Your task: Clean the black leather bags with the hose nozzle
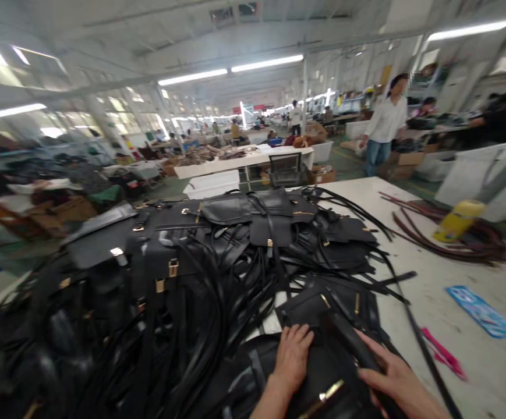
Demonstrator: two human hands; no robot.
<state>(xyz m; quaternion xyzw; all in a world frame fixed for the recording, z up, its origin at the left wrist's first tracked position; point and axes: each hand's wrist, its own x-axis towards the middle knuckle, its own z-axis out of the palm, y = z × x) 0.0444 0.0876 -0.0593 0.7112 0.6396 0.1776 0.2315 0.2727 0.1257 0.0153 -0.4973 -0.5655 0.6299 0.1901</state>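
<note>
A big heap of black leather bag parts [218,250] with gold buckles and long black straps [200,326] covers the white table [475,372]. At the near edge lies a black leather piece [322,361] with a gold bar clasp [322,397]. My left hand [292,358] rests flat on its upper left part, fingers apart. My right hand [395,378] lies on its right side, fingers closed over a black strap [357,346] running along that edge.
A yellow bottle [456,221] lies on dark red straps [462,241] at the table's far right. A blue packet [484,312] and a pink tool [445,352] lie to the right. A person in a white shirt [384,125] stands beyond, among other worktables.
</note>
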